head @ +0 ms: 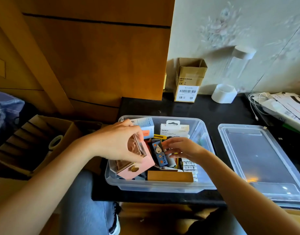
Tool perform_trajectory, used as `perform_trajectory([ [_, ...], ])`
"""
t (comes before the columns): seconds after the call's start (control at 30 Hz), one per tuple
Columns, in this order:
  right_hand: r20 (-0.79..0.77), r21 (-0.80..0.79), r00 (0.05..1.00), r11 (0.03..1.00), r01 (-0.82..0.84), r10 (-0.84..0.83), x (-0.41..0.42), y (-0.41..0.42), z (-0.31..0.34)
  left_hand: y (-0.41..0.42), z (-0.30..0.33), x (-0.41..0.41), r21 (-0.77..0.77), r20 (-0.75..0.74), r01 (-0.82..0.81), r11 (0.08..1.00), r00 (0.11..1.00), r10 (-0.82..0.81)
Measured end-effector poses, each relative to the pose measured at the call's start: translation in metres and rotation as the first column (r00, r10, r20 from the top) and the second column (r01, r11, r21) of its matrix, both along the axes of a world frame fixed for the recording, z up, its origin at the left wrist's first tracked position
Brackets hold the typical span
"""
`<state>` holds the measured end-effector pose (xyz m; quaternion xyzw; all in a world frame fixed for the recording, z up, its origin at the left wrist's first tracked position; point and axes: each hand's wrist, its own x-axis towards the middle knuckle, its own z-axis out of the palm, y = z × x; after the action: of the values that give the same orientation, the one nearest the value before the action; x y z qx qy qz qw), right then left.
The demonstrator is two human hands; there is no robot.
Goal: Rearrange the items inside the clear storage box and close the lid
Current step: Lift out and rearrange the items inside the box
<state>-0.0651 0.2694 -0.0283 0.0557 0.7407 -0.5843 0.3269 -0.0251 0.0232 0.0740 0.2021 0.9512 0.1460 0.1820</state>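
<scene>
Clearly midway: left hand (118, 141) grips the pink box (139, 167) inside the bin (162, 187), right hand (183, 149) spread over the items; lid (263, 160) lies off, frame right.

Warm daylight is cast from the right, glare is caught on the clear lid (261, 160), the wall (230, 31) is motion-blurred, and edges are bent by wide-angle distortion.

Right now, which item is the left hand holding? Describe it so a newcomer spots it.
Find the clear storage box on the black table. At its near-left corner, the left hand grips a pink box, the only one with a gold knob.
</scene>
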Motion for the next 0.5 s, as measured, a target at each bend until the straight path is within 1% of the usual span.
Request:
perform_trajectory([
  [0.03, 0.006, -0.039, 1.0, 0.999, -0.007, 0.008, 0.002, 0.003, -0.001, 0.003, 0.0, -0.002, 0.034, 0.021, -0.032, 0.999, 0.999, 0.031],
  [0.1, -0.012, -0.053, 1.0, 0.998, -0.017, 0.016, 0.002, 0.005, -0.005, 0.013, 0.0, -0.003, 0.07, 0.069, -0.062, 0.996, 0.996, 0.058],
  [0.2, -0.04, -0.017, 0.999, 1.0, 0.019, -0.019, 0.001, 0.003, -0.009, 0.026, -0.005, -0.003, 0.104, 0.086, -0.032, 0.994, 0.996, 0.024],
  [0.3, -0.049, 0.072, 0.998, 0.996, 0.053, -0.05, 0.002, 0.002, -0.01, 0.026, -0.008, -0.003, 0.077, 0.122, 0.028, 0.997, 0.992, -0.037],
  [0.33, -0.049, 0.076, 0.997, 0.995, 0.067, -0.063, 0.001, 0.002, -0.01, 0.023, -0.01, -0.003, 0.07, 0.132, 0.038, 0.997, 0.99, -0.047],
  [0.4, -0.051, 0.076, 0.994, 0.992, 0.104, -0.1, 0.0, 0.002, -0.01, 0.018, -0.011, -0.001, 0.108, 0.12, 0.006, 0.994, 0.993, -0.019],
  [0.43, -0.057, 0.108, 0.992, 0.987, 0.12, -0.115, 0.0, 0.002, -0.011, 0.016, -0.011, 0.001, 0.168, 0.099, -0.038, 0.985, 0.995, 0.022],
  [0.47, -0.083, 0.179, 0.989, 0.975, 0.132, -0.119, 0.0, 0.002, -0.013, 0.016, -0.01, 0.001, 0.241, 0.066, -0.081, 0.967, 0.996, 0.067],
  [0.5, -0.136, 0.288, 0.985, 0.947, 0.142, -0.106, -0.001, 0.003, -0.016, 0.017, -0.009, 0.0, 0.3, 0.029, -0.105, 0.948, 0.995, 0.101],
])
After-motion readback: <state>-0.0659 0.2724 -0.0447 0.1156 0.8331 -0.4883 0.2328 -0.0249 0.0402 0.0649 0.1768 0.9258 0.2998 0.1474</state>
